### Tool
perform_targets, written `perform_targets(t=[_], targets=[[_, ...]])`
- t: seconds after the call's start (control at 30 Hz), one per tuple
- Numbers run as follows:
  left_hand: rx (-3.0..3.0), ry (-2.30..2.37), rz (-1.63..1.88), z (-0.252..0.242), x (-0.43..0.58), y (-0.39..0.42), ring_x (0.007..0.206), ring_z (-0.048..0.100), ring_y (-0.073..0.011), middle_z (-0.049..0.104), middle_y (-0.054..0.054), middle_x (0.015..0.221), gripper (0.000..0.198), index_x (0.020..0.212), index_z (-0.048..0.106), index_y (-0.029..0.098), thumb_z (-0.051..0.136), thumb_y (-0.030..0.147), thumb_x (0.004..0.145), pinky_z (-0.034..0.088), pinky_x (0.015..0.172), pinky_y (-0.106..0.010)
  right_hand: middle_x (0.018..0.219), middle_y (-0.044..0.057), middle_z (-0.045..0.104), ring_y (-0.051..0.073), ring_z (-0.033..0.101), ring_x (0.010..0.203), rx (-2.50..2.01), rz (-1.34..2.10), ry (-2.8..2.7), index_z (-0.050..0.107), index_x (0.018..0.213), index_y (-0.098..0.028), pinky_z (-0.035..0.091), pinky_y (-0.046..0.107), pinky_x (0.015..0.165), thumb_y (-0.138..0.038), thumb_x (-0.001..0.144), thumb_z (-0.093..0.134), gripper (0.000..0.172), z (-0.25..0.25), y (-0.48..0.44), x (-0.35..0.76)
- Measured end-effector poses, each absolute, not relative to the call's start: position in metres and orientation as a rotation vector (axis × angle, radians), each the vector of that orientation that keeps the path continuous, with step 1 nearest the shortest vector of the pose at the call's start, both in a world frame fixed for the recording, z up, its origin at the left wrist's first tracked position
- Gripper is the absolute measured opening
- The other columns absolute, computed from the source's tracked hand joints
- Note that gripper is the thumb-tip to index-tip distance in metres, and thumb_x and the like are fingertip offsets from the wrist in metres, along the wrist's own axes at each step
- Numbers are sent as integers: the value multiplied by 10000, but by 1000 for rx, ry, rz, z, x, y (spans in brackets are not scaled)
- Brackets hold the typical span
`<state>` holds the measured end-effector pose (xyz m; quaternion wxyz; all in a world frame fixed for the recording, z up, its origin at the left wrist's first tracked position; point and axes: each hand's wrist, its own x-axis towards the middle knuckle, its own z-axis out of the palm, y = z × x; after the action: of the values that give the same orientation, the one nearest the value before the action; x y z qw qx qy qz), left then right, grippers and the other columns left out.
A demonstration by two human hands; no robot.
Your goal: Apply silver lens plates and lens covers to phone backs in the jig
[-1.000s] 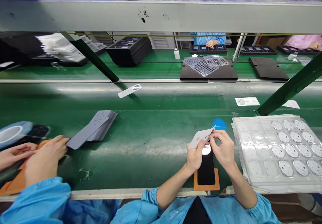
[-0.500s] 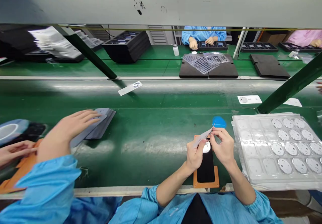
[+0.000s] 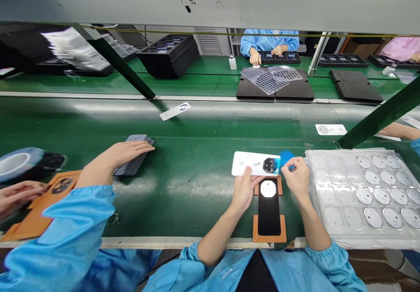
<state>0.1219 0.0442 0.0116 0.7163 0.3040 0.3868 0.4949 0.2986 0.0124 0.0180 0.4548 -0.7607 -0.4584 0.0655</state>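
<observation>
Head view shows me the left hand (image 3: 242, 191) pinching the white panel (image 3: 251, 160) between thumb and fingers, raised over the green bench (image 3: 190, 195). From here I see the right hand (image 3: 298, 177) with thumb and fingertips pressed together just beside the panel's blue end (image 3: 277, 166); I cannot tell what they pinch. Nearer the wearer, a black plate (image 3: 269, 215) lies on an orange fixture (image 3: 269, 238).

The white card (image 3: 251, 164) looks smooth, its dark circle (image 3: 270, 165) glossy — the clear tray (image 3: 354, 231) shiny plastic, the green bench (image 3: 190, 209) smooth with a dull sheen.
</observation>
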Motion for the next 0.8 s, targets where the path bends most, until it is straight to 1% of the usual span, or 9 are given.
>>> perform_targets(t=[0.07, 0.13, 0.23, 0.3, 0.37, 0.43, 0.53, 0.63, 0.8], targets=[[532, 847, 1120, 15, 107, 59, 1081, 714, -273, 709, -149, 1230, 473, 1296, 601, 156, 697, 421, 917, 575, 978, -483, 849, 52, 644, 193, 603, 789, -2081, 227, -1045, 560, 628, -208, 462, 306, 730, -227, 716, 575, 91, 9, 20, 320], [475, 861, 1156, 17, 93, 68, 1080, 714, -262, 706, -139, 1244, 427, 1293, 605, 175, 692, 376, 926, 573, 981, -497, 747, 49, 621, 197, 576, 704, -2216, 265, -1006, 538, 596, -209, 432, 315, 677, -223, 718, 571, 128, 2, 26, 336], [555, 842, 1169, 20, 77, 68, 1140, 689, -280, 675, -129, 1309, 459, 1342, 589, 205, 678, 397, 934, 573, 980, -511, 597, 13, 527, 187, 509, 600, -2287, 254, -1010, 492, 571, -220, 382, 319, 626, -211, 755, 560, 197, 4, 26, 344], [754, 845, 1129, 24, 70, 60, 1180, 667, -303, 668, -133, 1320, 457, 1333, 614, 192, 661, 420, 941, 571, 991, -501, 601, 5, 526, 181, 507, 602, -2280, 211, -1037, 501, 609, -217, 391, 316, 633, -253, 824, 559, 226, 16, 15, 338], [1121, 830, 1027, 29, 64, 50, 1209, 652, -308, 686, -130, 1289, 382, 1283, 669, 177, 606, 395, 975, 546, 1040, -479, 694, 15, 598, 178, 549, 645, -2138, 164, -1159, 574, 728, -207, 439, 313, 653, -320, 886, 573, 195, 32, -3, 326], [1621, 662, 892, 33, 60, 41, 1265, 617, -293, 669, -120, 1322, 347, 1298, 674, 186, 559, 320, 1000, 490, 1117, -453, 906, 57, 690, 194, 631, 789, -1871, 151, -1444, 649, 960, -198, 513, 327, 728, -328, 920, 585, 150, 45, -25, 311], [2280, 320, 731, 31, 58, 30, 1383, 513, -268, 560, -130, 1460, 442, 1453, 532, 200, 502, 185, 1012, 416, 1186, -445, 1185, 102, 699, 219, 660, 1068, -1518, 62, -1904, 639, 1230, -214, 553, 372, 897, -164, 959, 506, 305, 44, -53, 292], [2640, 311, 616, 18, 60, 22, 1415, 473, -261, 565, -156, 1444, 467, 1487, 455, 179, 435, 123, 1024, 452, 1155, -453, 1164, 105, 728, 220, 681, 1081, -1444, -126, -2067, 669, 1241, -216, 569, 388, 925, -55, 959, 429, 404, 22, -67, 284], [2788, 347, 547, -1, 61, 19, 1360, 534, -255, 585, -178, 1408, 447, 1441, 465, 126, 396, 87, 1002, 488, 1123, -431, 1197, 109, 728, 229, 679, 1114, -1466, -204, -2151, 671, 1281, -196, 573, 395, 973, -83, 983, 452, 387, -3, -68, 286]])
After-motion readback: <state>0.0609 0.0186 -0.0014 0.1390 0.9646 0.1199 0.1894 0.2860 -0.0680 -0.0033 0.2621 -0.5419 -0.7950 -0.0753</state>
